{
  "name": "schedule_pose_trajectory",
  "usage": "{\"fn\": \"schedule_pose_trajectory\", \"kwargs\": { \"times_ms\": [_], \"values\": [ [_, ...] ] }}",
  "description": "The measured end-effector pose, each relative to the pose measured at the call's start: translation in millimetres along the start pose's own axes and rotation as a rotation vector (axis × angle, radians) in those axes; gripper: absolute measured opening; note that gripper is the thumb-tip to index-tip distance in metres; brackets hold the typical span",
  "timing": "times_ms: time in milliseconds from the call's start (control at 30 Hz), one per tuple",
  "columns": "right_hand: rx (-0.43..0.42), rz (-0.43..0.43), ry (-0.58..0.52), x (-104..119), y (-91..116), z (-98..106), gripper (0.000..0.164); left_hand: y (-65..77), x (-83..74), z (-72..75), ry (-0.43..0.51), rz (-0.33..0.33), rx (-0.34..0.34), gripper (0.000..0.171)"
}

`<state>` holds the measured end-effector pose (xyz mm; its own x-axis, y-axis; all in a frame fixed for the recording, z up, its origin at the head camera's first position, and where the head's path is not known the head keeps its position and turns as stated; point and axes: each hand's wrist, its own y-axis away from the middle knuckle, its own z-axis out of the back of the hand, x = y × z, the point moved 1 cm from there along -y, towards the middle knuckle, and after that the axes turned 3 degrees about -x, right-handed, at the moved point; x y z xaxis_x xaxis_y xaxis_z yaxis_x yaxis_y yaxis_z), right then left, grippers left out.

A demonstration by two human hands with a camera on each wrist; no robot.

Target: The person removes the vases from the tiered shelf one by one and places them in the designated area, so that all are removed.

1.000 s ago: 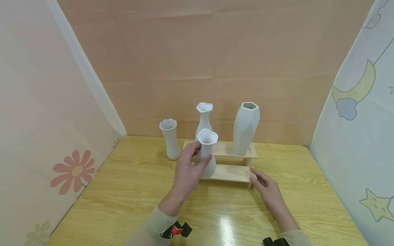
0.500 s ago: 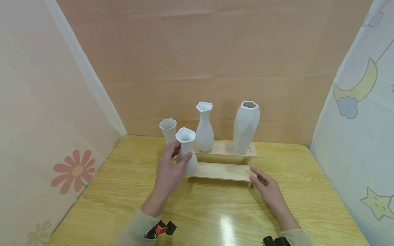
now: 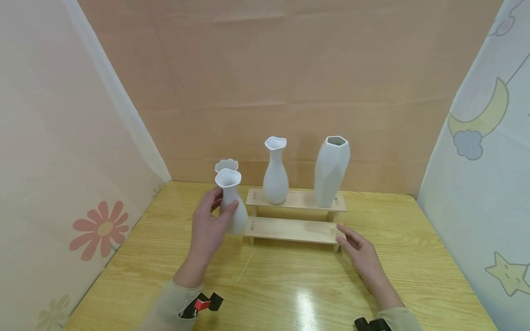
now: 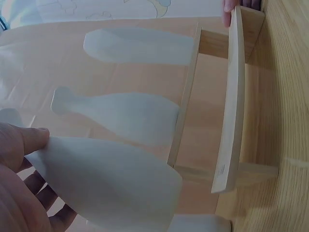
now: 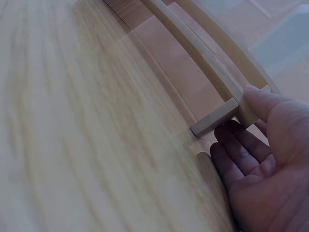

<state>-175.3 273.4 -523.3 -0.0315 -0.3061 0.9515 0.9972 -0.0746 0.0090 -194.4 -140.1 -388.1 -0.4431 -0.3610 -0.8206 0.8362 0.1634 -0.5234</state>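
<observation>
My left hand grips a white wavy-rimmed vase by its neck and upper body. The vase is held upright in the air, left of a two-step wooden stand. In the left wrist view, the thumb lies on one side of the vase and the fingers on the other. My right hand holds the right end of the stand's lower step; in the right wrist view, its thumb is at the board's edge with curled fingers below. A similar wavy-rimmed vase and a faceted vase stand on the upper step.
A scalloped-rim vase stands on the table behind the held vase, mostly hidden by it. The wooden table is bordered by a plain backdrop behind and patterned cloths at both sides.
My left hand has carried the vase leftward from in front of the stand's left end to beyond it, uncovering the lower step. My right hand has stayed at the stand.
</observation>
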Motion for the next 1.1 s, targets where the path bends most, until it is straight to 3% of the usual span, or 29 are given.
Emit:
{"fn": "schedule_pose_trajectory", "kwargs": {
  "times_ms": [400,767,1100],
  "values": [
    [0.006,-0.018,0.006,-1.0,-0.3,0.6,0.072,-14.3,21.0,20.0,-0.027,-0.011,-0.068,0.044],
    [-0.002,-0.004,0.021,-2.7,1.1,0.7,0.071,-31.4,49.1,33.4,-0.078,0.059,-0.125,0.046],
    [0.002,-0.005,-0.008,-4.9,0.3,0.3,0.071,-52.0,75.7,35.8,-0.104,0.104,-0.174,0.043]
  ]
}}
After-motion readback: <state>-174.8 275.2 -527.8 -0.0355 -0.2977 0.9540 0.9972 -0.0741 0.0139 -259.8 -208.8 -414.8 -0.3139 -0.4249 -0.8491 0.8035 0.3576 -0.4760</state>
